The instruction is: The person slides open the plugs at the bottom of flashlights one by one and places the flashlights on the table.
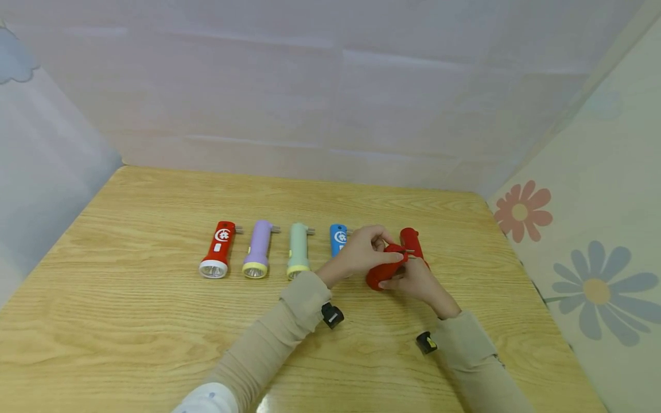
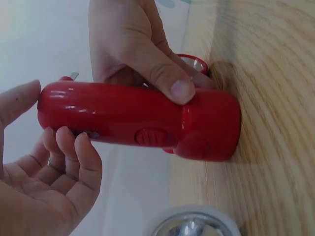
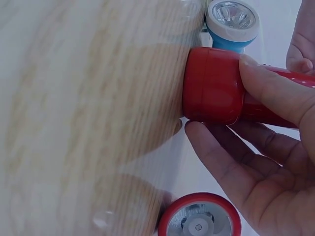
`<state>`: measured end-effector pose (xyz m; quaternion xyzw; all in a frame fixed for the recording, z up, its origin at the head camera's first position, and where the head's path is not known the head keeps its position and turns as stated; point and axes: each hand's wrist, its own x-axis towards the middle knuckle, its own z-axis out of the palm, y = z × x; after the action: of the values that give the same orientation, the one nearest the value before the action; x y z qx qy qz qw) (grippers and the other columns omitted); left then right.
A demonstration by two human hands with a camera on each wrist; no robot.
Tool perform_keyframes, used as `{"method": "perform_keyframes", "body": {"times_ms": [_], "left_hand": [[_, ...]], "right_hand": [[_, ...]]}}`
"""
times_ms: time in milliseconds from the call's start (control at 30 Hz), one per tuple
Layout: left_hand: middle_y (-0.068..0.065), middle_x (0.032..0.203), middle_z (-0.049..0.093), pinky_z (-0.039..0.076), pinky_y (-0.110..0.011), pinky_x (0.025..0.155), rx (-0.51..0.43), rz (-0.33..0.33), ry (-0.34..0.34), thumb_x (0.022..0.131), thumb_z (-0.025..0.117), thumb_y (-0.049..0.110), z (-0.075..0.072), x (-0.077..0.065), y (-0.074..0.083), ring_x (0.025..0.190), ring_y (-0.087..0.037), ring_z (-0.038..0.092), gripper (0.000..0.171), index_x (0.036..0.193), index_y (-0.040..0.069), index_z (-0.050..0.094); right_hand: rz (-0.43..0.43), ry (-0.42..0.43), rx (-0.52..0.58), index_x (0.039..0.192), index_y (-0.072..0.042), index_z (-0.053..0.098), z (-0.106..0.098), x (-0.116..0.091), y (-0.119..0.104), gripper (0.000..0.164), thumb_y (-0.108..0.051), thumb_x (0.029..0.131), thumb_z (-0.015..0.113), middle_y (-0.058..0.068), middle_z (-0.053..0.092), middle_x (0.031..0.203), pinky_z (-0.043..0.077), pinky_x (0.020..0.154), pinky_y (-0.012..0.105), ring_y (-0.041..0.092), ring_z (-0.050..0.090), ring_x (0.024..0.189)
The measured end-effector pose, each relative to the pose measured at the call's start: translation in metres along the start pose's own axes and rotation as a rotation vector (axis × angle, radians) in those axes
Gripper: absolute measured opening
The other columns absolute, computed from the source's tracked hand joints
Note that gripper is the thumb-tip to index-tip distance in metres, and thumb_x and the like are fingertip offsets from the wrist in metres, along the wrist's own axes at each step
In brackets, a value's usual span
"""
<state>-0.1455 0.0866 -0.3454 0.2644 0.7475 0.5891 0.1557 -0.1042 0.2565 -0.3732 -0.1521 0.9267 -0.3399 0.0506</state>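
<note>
Between both hands is a red flashlight (image 2: 123,110), its wider head end close over the table and its tail raised. My right hand (image 1: 415,278) grips it near the head, thumb along one side and fingers on the other, as the right wrist view shows. With thumb and fingertips, my left hand (image 1: 358,249) pinches the tail end. Metal prongs (image 2: 74,76) show beyond the tail. Just behind my right hand lies another red flashlight (image 1: 411,241). A blue flashlight (image 1: 338,238) with a white head is partly hidden behind my left hand.
Left of the hands, a pale green flashlight (image 1: 298,246), a purple flashlight (image 1: 259,246) and a red flashlight with a white rim (image 1: 219,249) lie in a row on the wooden table (image 1: 170,338). A pale cloth wall (image 1: 310,103) stands behind; a flowered panel (image 1: 594,229) is at right.
</note>
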Motion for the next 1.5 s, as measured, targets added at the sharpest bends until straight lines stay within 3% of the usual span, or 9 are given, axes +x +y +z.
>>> {"method": "perform_keyframes", "body": {"times_ms": [200, 533, 933, 1167, 1367, 1500], "left_hand": [[-0.002, 0.068, 0.052, 0.042, -0.021, 0.056, 0.034, 0.026, -0.047, 0.078, 0.072, 0.014, -0.005, 0.000, 0.000, 0.062, -0.012, 0.048, 0.024, 0.096, 0.007, 0.058], [0.000, 0.068, 0.052, 0.041, -0.019, 0.055, 0.120, 0.099, -0.045, 0.081, 0.070, 0.018, -0.006, 0.000, 0.003, 0.061, -0.011, 0.047, 0.024, 0.100, 0.008, 0.060], [-0.001, 0.064, 0.049, 0.036, -0.020, 0.052, 0.160, 0.090, 0.020, 0.085, 0.066, 0.023, -0.006, 0.005, 0.002, 0.057, -0.012, 0.043, 0.023, 0.103, 0.009, 0.062], [-0.001, 0.065, 0.050, 0.036, -0.019, 0.049, 0.166, 0.100, 0.071, 0.087, 0.063, 0.024, -0.006, 0.007, -0.001, 0.056, -0.011, 0.043, 0.026, 0.106, 0.007, 0.062], [-0.001, 0.081, 0.055, 0.043, -0.017, 0.058, 0.185, 0.093, 0.115, 0.087, 0.063, 0.024, -0.005, 0.005, -0.003, 0.068, -0.010, 0.050, 0.028, 0.109, 0.007, 0.062], [-0.002, 0.094, 0.058, 0.045, -0.016, 0.067, 0.214, 0.138, 0.125, 0.088, 0.061, 0.023, -0.002, 0.003, -0.008, 0.077, -0.009, 0.054, 0.026, 0.109, 0.008, 0.062]], "right_hand": [[-0.025, 0.010, -0.004, 0.103, 0.004, 0.059, -0.002, 0.001, 0.000, 0.041, -0.009, 0.070, 0.079, 0.014, 0.063, 0.097, 0.051, 0.069, 0.036, 0.026, 0.062, 0.081], [-0.050, 0.003, 0.023, 0.103, 0.005, 0.059, -0.005, -0.001, 0.002, 0.037, -0.007, 0.072, 0.076, 0.016, 0.062, 0.096, 0.052, 0.068, 0.036, 0.027, 0.063, 0.079], [-0.068, -0.053, 0.079, 0.102, 0.005, 0.064, -0.011, 0.000, 0.004, 0.031, -0.008, 0.076, 0.073, 0.013, 0.066, 0.094, 0.052, 0.071, 0.035, 0.024, 0.065, 0.080], [-0.017, -0.098, 0.087, 0.098, 0.002, 0.066, -0.013, 0.001, 0.003, 0.026, -0.013, 0.077, 0.073, 0.007, 0.067, 0.088, 0.051, 0.069, 0.030, 0.017, 0.063, 0.076], [0.034, -0.141, 0.135, 0.097, 0.002, 0.067, -0.013, 0.002, 0.005, 0.027, -0.017, 0.079, 0.072, 0.007, 0.067, 0.084, 0.050, 0.066, 0.028, 0.016, 0.062, 0.073], [0.063, -0.159, 0.147, 0.097, 0.002, 0.066, -0.010, 0.001, 0.005, 0.027, -0.018, 0.079, 0.071, 0.006, 0.067, 0.084, 0.050, 0.068, 0.029, 0.016, 0.062, 0.073]]}}
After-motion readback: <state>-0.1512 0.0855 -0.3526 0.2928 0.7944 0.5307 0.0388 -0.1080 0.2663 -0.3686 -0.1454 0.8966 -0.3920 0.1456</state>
